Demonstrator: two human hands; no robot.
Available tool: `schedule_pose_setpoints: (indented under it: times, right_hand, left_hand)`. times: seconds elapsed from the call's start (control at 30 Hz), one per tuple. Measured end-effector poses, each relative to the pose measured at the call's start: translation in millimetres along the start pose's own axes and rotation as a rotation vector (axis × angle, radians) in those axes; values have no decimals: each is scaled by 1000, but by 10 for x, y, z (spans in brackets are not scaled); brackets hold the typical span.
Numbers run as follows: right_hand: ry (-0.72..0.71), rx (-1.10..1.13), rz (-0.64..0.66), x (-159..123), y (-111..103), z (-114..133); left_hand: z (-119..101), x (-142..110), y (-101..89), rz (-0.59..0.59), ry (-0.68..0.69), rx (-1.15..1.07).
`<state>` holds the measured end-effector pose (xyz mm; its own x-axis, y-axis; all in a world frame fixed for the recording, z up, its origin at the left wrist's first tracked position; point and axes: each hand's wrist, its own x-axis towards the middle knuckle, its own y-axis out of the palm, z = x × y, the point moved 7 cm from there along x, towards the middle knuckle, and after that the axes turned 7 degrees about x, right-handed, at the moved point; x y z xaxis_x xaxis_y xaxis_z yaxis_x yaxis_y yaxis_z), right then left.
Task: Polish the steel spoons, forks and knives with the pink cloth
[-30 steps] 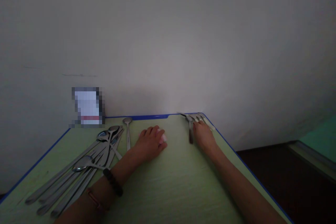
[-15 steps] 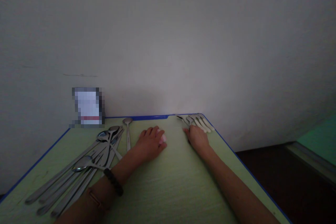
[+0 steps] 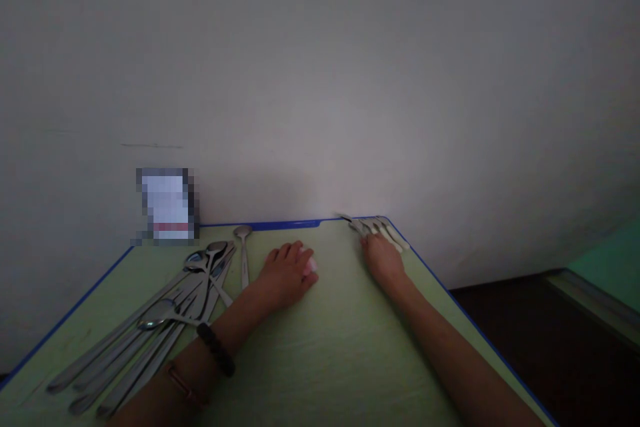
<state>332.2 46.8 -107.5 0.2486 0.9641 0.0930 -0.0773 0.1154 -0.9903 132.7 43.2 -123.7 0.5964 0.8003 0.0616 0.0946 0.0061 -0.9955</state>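
Note:
My left hand (image 3: pixel 286 273) rests on the table with curved fingers over a small pink and white bundle (image 3: pixel 311 263), which looks like cloth. The palm hides most of it. Toward the far right corner, my right hand (image 3: pixel 383 259) has its fingers closed at a metal fork (image 3: pixel 355 228), whose handle is covered by the hand. Beside that hand, several pale-handled forks (image 3: pixel 397 237) lie in a slanting row. A lone spoon (image 3: pixel 243 250) lies left of my left hand, bowl toward the wall.
Long-handled spoons and forks (image 3: pixel 127 340) lie in an overlapping pile at the left, partly under my left forearm. A blurred upright panel (image 3: pixel 167 203) stands at the back left. The pale green table (image 3: pixel 345 347) has a blue edge and meets a grey wall (image 3: pixel 320 113).
My right hand drew slightly toward me and left, then moved back up to the fork. The fork's handle, visible earlier, is now covered. My left hand has stayed put.

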Motion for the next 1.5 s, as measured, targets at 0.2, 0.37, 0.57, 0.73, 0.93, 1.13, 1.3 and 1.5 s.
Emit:
schedule_pose_setpoints:
  times: [0.2, 0.37, 0.57, 0.73, 0.93, 1.13, 1.3, 1.5]
  right_hand:
    - [15, 1, -58, -55, -131, -32]
    - [-43, 40, -68, -124, -175, 7]
    - [-382, 374, -85, -400, -221, 349]
    - [-594, 616, -39, -572, -215, 538]
    - [-591, 712, -72, -603, -252, 561]
    - [-574, 777, -76, -630, -283, 578]
    - [-543, 807, -112, -619, -336, 519]
    - [-587, 715, -29, -628, -413, 541]
  left_hand:
    - [-8, -2, -15, 1, 7, -7]
    - [-1, -8, 5, 0, 10, -30]
    - [215, 75, -187, -92, -55, -309]
    - [372, 124, -457, -147, -69, -1103]
    - [287, 86, -494, -142, -106, -1508]
    - [283, 118, -416, -247, -138, -1671]
    - [348, 143, -319, -374, -243, -1799]
    - [285, 136, -324, -335, -221, -1824]
